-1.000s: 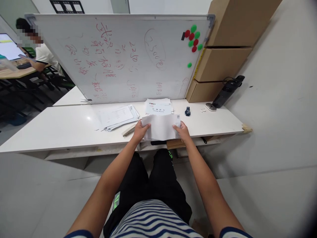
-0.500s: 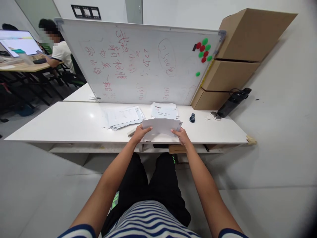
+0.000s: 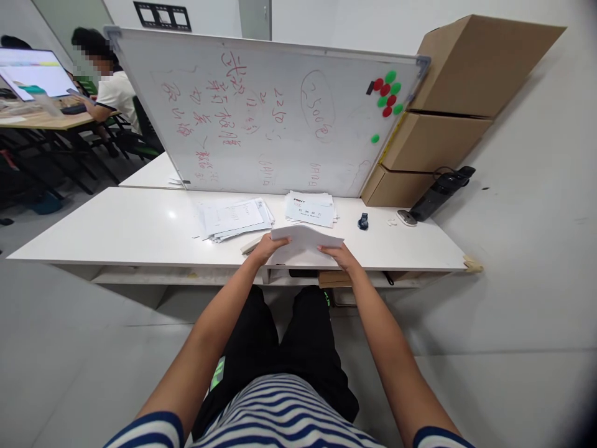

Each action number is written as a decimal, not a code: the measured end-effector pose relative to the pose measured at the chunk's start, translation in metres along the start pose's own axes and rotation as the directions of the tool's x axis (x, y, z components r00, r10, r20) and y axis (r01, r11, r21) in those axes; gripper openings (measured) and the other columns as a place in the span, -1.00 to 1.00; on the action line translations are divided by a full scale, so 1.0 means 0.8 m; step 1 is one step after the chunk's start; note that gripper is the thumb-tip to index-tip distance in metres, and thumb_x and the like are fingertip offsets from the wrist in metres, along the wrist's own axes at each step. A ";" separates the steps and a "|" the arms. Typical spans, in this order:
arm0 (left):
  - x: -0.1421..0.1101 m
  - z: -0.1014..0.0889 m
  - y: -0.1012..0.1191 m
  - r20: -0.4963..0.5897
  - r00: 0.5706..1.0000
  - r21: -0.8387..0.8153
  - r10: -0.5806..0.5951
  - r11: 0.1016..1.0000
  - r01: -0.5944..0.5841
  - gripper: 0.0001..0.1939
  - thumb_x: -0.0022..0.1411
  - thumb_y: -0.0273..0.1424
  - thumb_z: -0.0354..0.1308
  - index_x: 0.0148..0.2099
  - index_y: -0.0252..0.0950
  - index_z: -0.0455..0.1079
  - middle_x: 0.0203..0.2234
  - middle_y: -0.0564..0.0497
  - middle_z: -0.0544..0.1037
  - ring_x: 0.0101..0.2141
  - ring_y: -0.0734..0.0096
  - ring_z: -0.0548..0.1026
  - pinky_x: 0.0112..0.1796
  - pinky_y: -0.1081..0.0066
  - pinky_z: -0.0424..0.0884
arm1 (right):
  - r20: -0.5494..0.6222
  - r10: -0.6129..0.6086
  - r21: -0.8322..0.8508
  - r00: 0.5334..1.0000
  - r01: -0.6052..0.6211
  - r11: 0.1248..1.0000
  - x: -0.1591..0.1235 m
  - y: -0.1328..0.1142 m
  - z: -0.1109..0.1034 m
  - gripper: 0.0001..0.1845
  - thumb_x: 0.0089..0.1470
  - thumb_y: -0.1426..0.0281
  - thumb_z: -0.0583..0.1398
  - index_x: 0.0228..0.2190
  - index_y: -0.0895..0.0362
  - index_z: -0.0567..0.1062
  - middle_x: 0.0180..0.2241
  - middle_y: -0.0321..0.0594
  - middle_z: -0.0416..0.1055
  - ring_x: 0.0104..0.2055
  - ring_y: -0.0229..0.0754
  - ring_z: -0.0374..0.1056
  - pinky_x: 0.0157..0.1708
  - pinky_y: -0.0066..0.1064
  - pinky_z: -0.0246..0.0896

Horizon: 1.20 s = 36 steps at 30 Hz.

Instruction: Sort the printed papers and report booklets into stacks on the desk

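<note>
Above the front edge of the white desk, a sheet of white paper (image 3: 305,244) is held between my two hands, bowed upward in its middle. My left hand (image 3: 267,247) is closed on its left edge, thumb on top. At the right edge, my right hand (image 3: 339,252) pinches it the same way. I cannot tell whether it is one sheet or more. Just beyond lies a stack of printed papers (image 3: 310,209). A second, looser pile of papers (image 3: 233,219) is to the left. Partly hidden by my left hand is a small pale object (image 3: 250,246).
A whiteboard (image 3: 280,112) with red writing and round magnets stands along the desk's back. Cardboard boxes (image 3: 448,140) are stacked at the right, beside a black bottle (image 3: 441,194). A small dark object (image 3: 362,221) sits on the desk (image 3: 140,230). Another person (image 3: 116,96) sits far left.
The paper has tipped flatter and now bows upward between my hands, uncovering more of the stack behind. My right hand has shifted slightly left and down.
</note>
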<state>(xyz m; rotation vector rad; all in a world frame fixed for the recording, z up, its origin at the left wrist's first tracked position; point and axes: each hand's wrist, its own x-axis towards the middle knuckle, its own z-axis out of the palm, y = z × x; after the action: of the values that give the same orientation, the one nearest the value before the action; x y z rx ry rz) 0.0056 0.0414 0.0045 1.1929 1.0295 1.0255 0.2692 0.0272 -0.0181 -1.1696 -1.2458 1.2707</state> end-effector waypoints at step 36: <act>-0.137 0.007 -0.003 0.307 0.907 0.416 0.290 0.816 -0.402 -0.72 0.17 -0.18 0.21 -0.09 -0.12 0.55 -0.10 -0.01 0.59 0.03 0.13 0.47 0.12 0.17 0.32 | 0.088 -0.134 -0.175 0.987 0.148 0.973 -0.128 -0.049 -0.001 -0.64 -0.21 0.00 0.37 -0.41 -0.04 0.64 0.04 -0.22 0.45 0.20 0.13 0.22 0.21 -0.03 0.07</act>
<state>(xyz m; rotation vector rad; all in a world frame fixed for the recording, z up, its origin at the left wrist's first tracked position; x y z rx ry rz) -0.0132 -0.0667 0.0105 1.9168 0.9173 0.9047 0.2777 -0.0748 0.0218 -1.1470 -1.4991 1.1234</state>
